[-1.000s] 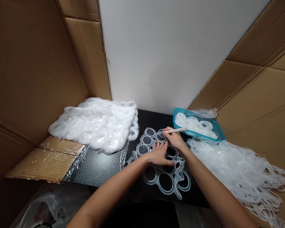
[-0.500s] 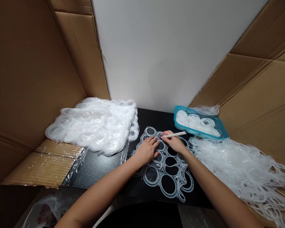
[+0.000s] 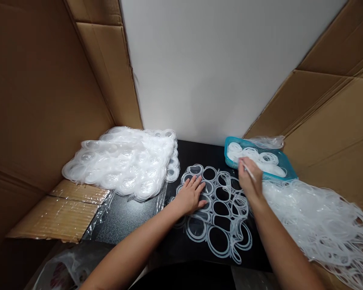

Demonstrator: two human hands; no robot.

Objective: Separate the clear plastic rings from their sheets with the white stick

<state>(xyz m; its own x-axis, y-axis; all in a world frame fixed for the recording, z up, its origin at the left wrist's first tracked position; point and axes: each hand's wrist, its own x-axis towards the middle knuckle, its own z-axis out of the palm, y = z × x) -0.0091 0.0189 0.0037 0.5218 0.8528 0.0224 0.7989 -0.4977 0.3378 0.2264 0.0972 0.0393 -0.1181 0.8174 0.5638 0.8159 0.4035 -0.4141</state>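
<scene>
My left hand lies flat, fingers spread, on a translucent sheet of joined rings on the black tabletop. My right hand is closed around a slim white stick at the near left edge of a blue plastic basket. Whether its fingertips also hold a ring, I cannot tell. White translucent rings lie in small piles inside the basket. In the sheet, several circles show bare black table through them, while others on the left still have clear film inside.
A thick stack of ring sheets stands at the left, beside a cardboard flap. Tangled leftover ring webbing is heaped at the right. A clear plastic bag lies behind the basket. Cardboard walls flank the table.
My right hand has moved right from the sheet's upper part to the basket edge, with the white stick still in it. My left hand stays on the sheet.
</scene>
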